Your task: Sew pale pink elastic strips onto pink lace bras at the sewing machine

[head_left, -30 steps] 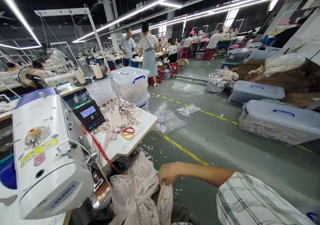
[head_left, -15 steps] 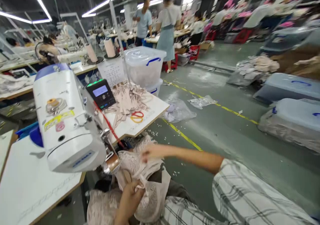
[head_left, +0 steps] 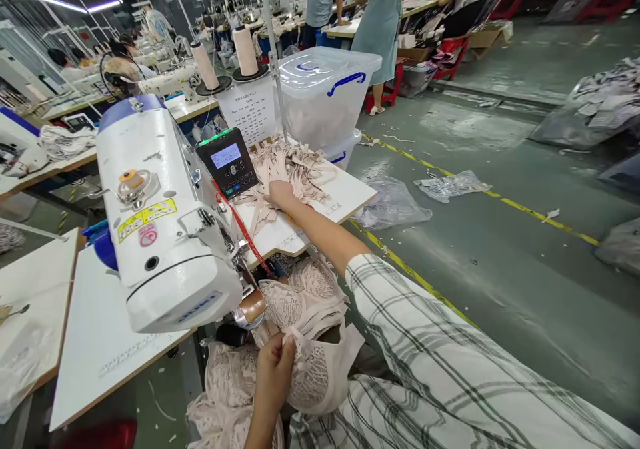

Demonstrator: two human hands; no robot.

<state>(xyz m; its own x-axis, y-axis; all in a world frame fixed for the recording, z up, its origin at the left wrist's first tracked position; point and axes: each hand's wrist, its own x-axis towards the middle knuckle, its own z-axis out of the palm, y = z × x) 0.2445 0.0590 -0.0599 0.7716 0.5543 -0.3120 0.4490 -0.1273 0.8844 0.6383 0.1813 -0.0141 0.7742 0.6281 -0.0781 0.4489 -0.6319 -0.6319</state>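
Observation:
My left hand (head_left: 275,366) is closed on a pale pink lace garment (head_left: 310,342) that lies bunched in my lap, just below the head of a white sewing machine (head_left: 160,216). My right hand (head_left: 281,192) reaches across the white table (head_left: 345,199) and rests on a pile of beige fabric strips (head_left: 293,166); its fingers are down among the strips and I cannot see whether they grip any. A small control panel (head_left: 227,162) stands just left of that hand.
Clear lidded storage bins (head_left: 327,92) are stacked behind the table. Thread cones (head_left: 245,49) stand on the bench beyond. Plastic bags (head_left: 390,202) lie on the grey floor by a yellow line. Other people (head_left: 380,9) stand at tables farther back.
My right hand left the lace garment and reached forward onto the strip pile. My left hand came into view holding the lace. The view tilted down.

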